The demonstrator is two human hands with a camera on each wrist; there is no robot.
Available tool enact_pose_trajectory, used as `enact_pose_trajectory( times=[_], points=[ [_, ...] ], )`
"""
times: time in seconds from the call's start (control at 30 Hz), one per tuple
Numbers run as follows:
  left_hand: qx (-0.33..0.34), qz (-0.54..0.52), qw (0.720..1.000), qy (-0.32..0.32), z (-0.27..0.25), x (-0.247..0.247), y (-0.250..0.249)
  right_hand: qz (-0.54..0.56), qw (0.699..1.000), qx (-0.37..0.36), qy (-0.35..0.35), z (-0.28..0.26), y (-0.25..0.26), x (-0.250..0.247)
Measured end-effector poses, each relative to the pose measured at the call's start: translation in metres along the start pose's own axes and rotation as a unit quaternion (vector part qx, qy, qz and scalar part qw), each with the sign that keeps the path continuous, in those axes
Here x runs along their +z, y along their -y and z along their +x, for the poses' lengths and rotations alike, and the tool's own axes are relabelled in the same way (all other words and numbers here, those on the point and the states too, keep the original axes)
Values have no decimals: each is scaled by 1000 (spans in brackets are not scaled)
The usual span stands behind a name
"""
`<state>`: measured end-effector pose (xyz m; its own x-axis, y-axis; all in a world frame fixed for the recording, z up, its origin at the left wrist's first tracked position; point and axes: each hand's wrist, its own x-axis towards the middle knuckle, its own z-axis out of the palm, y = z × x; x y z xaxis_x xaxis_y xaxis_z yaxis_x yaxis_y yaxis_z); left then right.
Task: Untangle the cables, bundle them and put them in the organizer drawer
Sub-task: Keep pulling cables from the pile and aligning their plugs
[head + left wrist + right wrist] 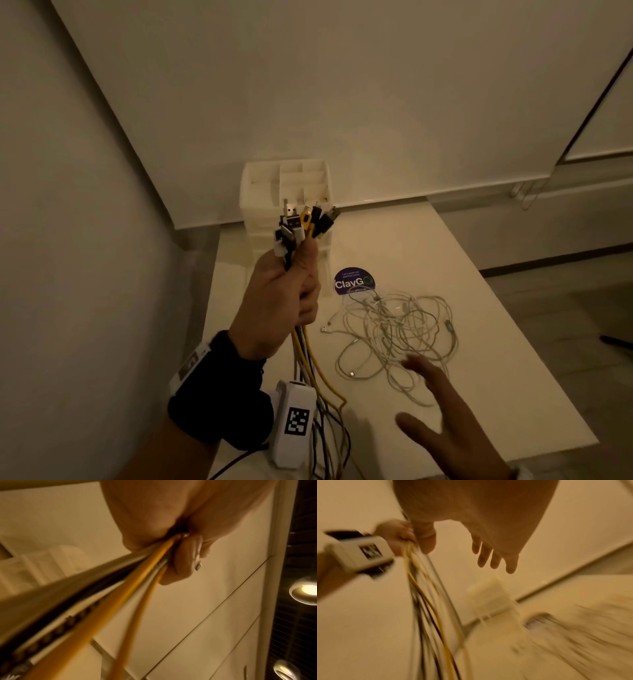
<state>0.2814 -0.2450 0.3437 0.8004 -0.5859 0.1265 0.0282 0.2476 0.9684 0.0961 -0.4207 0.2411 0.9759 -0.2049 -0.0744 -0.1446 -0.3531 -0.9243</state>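
The left hand (277,301) fists a cable bundle (301,226) just below its plugs; the right hand (445,414), fingers spread and empty, hovers by the tangled white cables (397,329) mid-worktop: light, limp, snag-prone, best lifted by a plug end

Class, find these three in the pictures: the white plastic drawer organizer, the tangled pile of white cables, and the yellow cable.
White plastic drawer organizer (263,192), head view: upper left wall.
Tangled pile of white cables (394,329), head view: middle of tangle.
Yellow cable (140,574), left wrist view: strand below the fist.
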Motion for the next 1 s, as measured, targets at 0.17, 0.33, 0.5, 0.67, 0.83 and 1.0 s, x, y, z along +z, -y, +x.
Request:
enact_pose_trajectory(
  times=[0.17, 0.33, 0.5, 0.67, 0.83, 1.0],
  points=[
    [8, 36, 999, 29, -15, 27, 4, -52, 973, -113, 196, 76, 70, 56],
    [31, -24, 997, 72, -29, 18, -6, 32, 973, -44, 225, 69, 64, 81],
    [48, -101, 989, 101, -33, 17, -13, 56, 968, 31, 243, 50, 43, 78],
    [68, -136, 980, 127, -24, 21, -27, 35, 965, 118, 233, 42, -2, 79],
    [80, -184, 967, 155, -17, 27, -40, -15, 960, 174, 220, 31, -53, 89],
    [43, -205, 967, 147, -10, 34, -32, -42, 969, 183, 160, 29, -84, 100]
  ],
)
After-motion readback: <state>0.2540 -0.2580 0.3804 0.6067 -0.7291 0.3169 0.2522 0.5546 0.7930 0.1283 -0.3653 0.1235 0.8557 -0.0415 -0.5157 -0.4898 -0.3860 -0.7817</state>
